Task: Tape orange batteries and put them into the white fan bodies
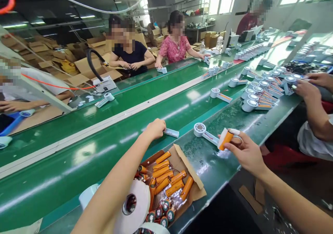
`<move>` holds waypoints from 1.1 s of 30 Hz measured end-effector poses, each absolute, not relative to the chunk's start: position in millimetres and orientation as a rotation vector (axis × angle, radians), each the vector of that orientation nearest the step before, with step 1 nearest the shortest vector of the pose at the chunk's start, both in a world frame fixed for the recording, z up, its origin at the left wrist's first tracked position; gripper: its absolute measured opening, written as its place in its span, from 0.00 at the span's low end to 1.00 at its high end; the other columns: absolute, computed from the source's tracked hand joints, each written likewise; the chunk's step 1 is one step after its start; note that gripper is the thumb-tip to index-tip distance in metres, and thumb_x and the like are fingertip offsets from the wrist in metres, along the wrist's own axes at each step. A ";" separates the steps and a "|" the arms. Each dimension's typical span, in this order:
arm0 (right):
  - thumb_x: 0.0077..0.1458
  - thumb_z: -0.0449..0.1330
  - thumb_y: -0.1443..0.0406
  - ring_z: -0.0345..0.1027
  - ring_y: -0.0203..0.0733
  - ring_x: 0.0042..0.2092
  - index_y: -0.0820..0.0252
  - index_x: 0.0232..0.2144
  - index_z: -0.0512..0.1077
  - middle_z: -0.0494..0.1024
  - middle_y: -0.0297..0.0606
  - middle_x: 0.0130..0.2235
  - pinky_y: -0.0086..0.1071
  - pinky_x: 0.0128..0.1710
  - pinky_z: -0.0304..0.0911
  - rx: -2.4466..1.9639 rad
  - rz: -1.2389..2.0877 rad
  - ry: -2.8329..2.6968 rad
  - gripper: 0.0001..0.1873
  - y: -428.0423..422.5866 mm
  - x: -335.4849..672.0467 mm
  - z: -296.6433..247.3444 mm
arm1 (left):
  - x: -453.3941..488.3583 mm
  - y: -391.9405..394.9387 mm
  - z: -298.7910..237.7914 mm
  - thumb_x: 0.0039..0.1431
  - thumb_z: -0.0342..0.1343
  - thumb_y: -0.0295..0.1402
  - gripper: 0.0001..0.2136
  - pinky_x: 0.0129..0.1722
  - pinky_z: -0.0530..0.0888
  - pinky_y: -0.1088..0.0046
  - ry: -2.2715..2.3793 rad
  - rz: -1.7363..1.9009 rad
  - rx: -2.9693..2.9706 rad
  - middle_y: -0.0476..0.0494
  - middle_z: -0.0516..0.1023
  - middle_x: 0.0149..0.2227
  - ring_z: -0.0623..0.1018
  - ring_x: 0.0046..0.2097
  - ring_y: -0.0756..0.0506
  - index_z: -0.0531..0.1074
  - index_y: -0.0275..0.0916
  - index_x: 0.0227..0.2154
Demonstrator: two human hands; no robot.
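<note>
My left hand [155,128] reaches out over the green belt and is closed on a small white handle part [171,133]. My right hand [244,150] grips an orange battery cell [225,139] just at the tail end of a white fan unit [204,132] that lies on the bench edge. Below my left forearm stands an open cardboard box [194,178] with several orange battery cells [169,180] in it. A white roll of tape [135,206] sits in front of the box.
More white fan units [257,95] are lined up on the bench to the right, near another person's hands [307,86]. Two people [153,50] sit across the green conveyor belt [104,136]. Cardboard boxes [78,64] are piled behind them.
</note>
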State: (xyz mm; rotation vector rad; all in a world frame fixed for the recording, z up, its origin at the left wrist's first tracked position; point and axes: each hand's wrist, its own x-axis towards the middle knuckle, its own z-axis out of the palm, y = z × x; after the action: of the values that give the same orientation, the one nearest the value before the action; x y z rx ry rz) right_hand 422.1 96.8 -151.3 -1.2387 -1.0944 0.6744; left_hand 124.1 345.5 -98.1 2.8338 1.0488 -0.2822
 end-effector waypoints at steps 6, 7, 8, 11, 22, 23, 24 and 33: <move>0.65 0.61 0.58 0.82 0.47 0.43 0.53 0.60 0.70 0.86 0.39 0.44 0.37 0.46 0.73 -1.349 0.465 -1.851 0.22 213.1 350.3 -123.7 | 112.8 375.3 -104.5 0.53 0.66 0.34 0.06 0.43 0.73 0.73 1.030 -0.314 2.570 0.48 0.83 0.45 0.79 0.41 0.49 0.82 0.40 0.34; 0.67 0.59 0.58 0.81 0.48 0.44 0.54 0.60 0.69 0.86 0.40 0.44 0.36 0.46 0.72 -1.389 0.436 -1.988 0.22 228.7 340.2 -122.0 | 114.5 376.6 -103.4 0.56 0.65 0.36 0.07 0.44 0.74 0.71 1.039 -0.311 2.543 0.47 0.83 0.44 0.79 0.41 0.48 0.81 0.39 0.35; 0.68 0.58 0.58 0.81 0.49 0.45 0.54 0.61 0.69 0.85 0.41 0.45 0.35 0.46 0.70 -1.430 0.413 -2.117 0.21 241.4 331.8 -121.3 | 116.4 377.1 -102.0 0.58 0.64 0.38 0.09 0.44 0.75 0.69 1.051 -0.307 2.520 0.46 0.83 0.41 0.79 0.40 0.48 0.80 0.38 0.36; 0.70 0.55 0.57 0.79 0.51 0.48 0.55 0.64 0.65 0.83 0.45 0.50 0.33 0.45 0.66 -1.544 0.330 -2.443 0.24 261.3 318.5 -123.4 | 121.6 374.8 -98.9 0.65 0.60 0.43 0.13 0.44 0.77 0.64 1.115 -0.283 2.471 0.46 0.81 0.38 0.79 0.39 0.47 0.77 0.36 0.40; 0.67 0.55 0.53 0.79 0.58 0.48 0.57 0.57 0.74 0.83 0.52 0.47 0.42 0.45 0.69 -1.745 0.205 -2.688 0.23 283.9 296.6 -124.3 | 146.9 348.8 -92.0 0.69 0.57 0.42 0.14 0.50 0.78 0.58 1.371 -0.095 2.409 0.41 0.79 0.47 0.79 0.47 0.44 0.75 0.36 0.47; 0.66 0.55 0.55 0.79 0.57 0.48 0.58 0.55 0.76 0.82 0.53 0.48 0.41 0.46 0.69 -1.735 0.203 -2.706 0.22 286.4 293.6 -123.3 | 148.2 342.4 -85.7 0.69 0.56 0.42 0.14 0.51 0.78 0.58 1.382 -0.063 2.412 0.41 0.79 0.48 0.79 0.48 0.44 0.75 0.36 0.47; 0.65 0.56 0.56 0.79 0.57 0.48 0.60 0.53 0.77 0.83 0.54 0.47 0.41 0.46 0.69 -1.721 0.203 -2.724 0.21 288.4 292.1 -122.2 | 147.5 333.5 -78.2 0.69 0.56 0.40 0.14 0.52 0.77 0.57 1.387 -0.020 2.419 0.40 0.79 0.49 0.79 0.49 0.43 0.75 0.36 0.48; 0.69 0.54 0.62 0.74 0.55 0.55 0.60 0.54 0.77 0.81 0.52 0.52 0.42 0.55 0.64 -1.771 0.125 -2.526 0.18 290.1 325.3 -112.0 | 1.6 125.2 -49.7 0.68 0.56 0.43 0.14 0.56 0.76 0.63 1.278 0.510 2.540 0.44 0.81 0.54 0.79 0.55 0.43 0.76 0.46 0.51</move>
State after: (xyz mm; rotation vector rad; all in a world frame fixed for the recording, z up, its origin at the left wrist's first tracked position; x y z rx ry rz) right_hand 325.3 290.1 -112.0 -1.7708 -2.5264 0.1251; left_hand 1.6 125.2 -49.7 2.5401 1.2779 0.5098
